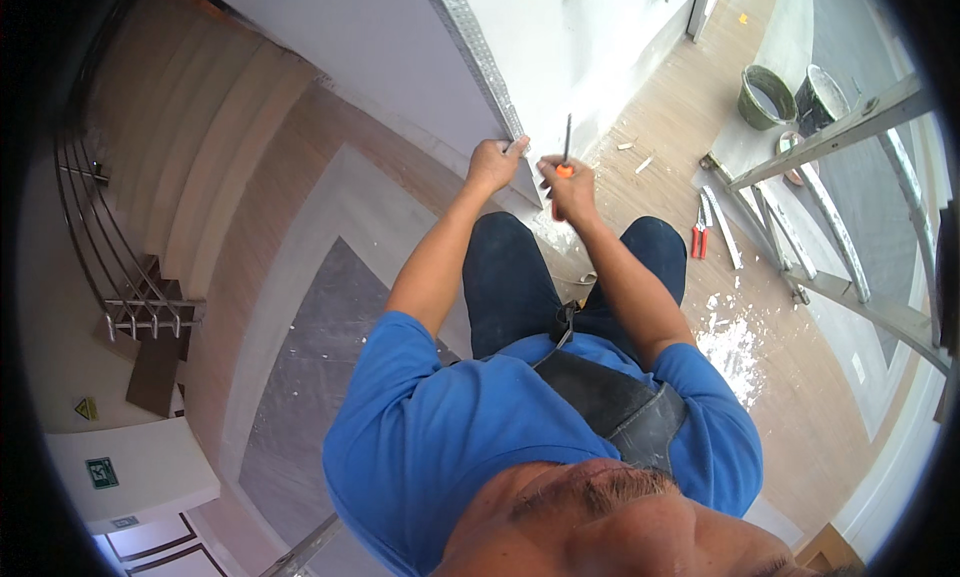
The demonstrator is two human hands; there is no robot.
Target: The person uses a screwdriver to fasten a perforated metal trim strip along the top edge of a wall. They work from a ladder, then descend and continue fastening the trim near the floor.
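Observation:
A perforated metal corner strip runs down the edge of a white wall. My left hand grips the strip near its lower end, with the thumb along it. Just to the right, my right hand is closed on a screwdriver with an orange handle, its shaft pointing away from me beside the wall. Both hands are above my bent knees in dark trousers, close to the wall's corner. White chips lie on the floor at the wall's foot.
An aluminium ladder occupies the right side. Red-handled snips and cut metal strips lie near my right knee. Two buckets stand farther back. A curved staircase with a metal railing is on the left. White debris is scattered at right.

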